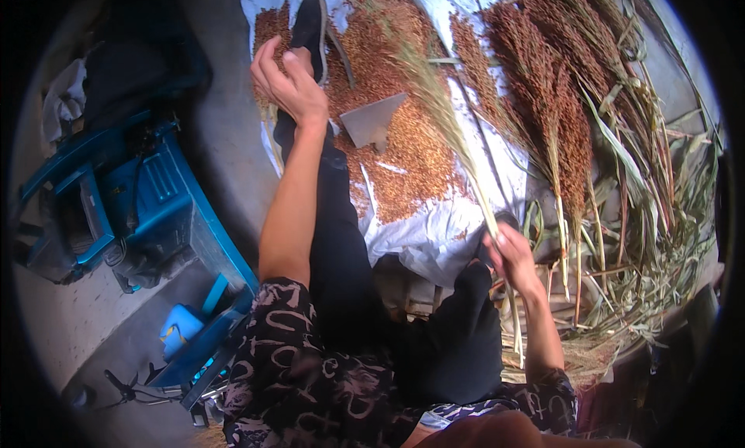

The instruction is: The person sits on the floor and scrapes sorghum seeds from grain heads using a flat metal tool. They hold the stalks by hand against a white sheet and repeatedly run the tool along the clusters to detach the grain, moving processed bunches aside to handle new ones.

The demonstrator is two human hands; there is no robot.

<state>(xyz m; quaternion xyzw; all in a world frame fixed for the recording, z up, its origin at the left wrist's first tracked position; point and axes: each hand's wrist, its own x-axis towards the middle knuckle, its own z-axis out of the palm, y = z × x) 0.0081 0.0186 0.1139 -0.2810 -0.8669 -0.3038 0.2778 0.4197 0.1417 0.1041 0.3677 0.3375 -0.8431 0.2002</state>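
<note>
My right hand point(510, 251) is closed around the pale stalks of a greenish sorghum head point(433, 95), which stretches up and left over the sheet. My left hand point(291, 84) is empty, its fingers apart and curled, beside the black shoe point(308, 34) on my outstretched foot. Between my legs and beyond lies a white plastic sheet point(419, 238) with reddish and golden loose grain point(413, 168) heaped on it. A flat metal blade point(373, 122) rests on the grain, partly under it. Red-brown sorghum heads point(541, 93) lie at the right, their stalks towards me.
A blue metal vehicle or machine point(157, 186) stands at the left. Dry stalks and leaves point(646, 261) pile up on the right. Threshed-looking straw heads point(564, 360) lie near my right forearm. Another sorghum head point(270, 29) lies beyond my left hand.
</note>
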